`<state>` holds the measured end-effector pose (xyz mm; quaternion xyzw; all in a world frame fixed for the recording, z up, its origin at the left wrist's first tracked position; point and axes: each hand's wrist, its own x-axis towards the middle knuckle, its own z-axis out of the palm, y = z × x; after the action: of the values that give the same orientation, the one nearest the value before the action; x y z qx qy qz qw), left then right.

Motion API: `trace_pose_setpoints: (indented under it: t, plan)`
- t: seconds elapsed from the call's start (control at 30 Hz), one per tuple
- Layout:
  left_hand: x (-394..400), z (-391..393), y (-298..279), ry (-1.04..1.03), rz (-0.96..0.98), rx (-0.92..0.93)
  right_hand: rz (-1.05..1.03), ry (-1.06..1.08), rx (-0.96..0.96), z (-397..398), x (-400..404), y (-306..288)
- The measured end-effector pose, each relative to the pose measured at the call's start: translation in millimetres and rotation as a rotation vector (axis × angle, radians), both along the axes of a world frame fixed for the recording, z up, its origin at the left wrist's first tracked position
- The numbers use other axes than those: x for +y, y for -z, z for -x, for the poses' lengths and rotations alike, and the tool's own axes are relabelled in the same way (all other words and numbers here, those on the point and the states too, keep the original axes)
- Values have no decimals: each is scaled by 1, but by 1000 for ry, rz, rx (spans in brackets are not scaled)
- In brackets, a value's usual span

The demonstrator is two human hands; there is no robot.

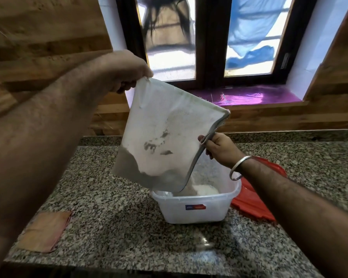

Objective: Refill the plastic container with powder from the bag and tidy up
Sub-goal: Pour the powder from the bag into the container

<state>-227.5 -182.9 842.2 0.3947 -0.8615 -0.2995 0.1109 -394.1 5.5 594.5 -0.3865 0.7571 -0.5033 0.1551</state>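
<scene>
No readable text anywhere. Plastic container (195,205), lower centre of frame, carried a small blue-and-red sticker (195,207); its print was too blurred to read.

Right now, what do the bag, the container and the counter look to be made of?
The bag looks like thin, cloudy plastic film: it creases, and powder shows through it. The container looks like stiff, translucent plastic with smooth, glossy walls. The counter looks like polished speckled granite, since it reflects light, though a stone-look surface cannot be ruled out.
</scene>
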Motion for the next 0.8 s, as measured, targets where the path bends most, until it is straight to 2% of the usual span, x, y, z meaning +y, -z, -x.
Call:
trace_pose_setpoints:
  t: [0.1, 0.23, 0.33, 0.4, 0.53, 0.6, 0.73, 0.8]
  plan:
    - [7, 7, 5, 32, 39, -8, -125, -50, -16, 3, 8, 1]
    - [13, 16, 9, 64, 83, -12, -404, -56, 100, 17, 25, -11]
    - [16, 26, 11, 75, 91, -5, -637, 28, 279, 24, 37, -41]
    - [18, 32, 12, 78, 127, -20, -700, 169, 451, 20, 40, -64]
    - [21, 42, 15, 124, 180, -40, -675, 360, 509, 6, 36, -88]
    - [23, 47, 18, 147, 206, -47, -630, 309, 527, 0, 29, -91]
    - [28, 57, 25, 171, 228, -43, -224, 58, 365, -22, 13, -101]
    - [30, 61, 29, 179, 223, -30, -124, 33, 329, -28, 5, -103]
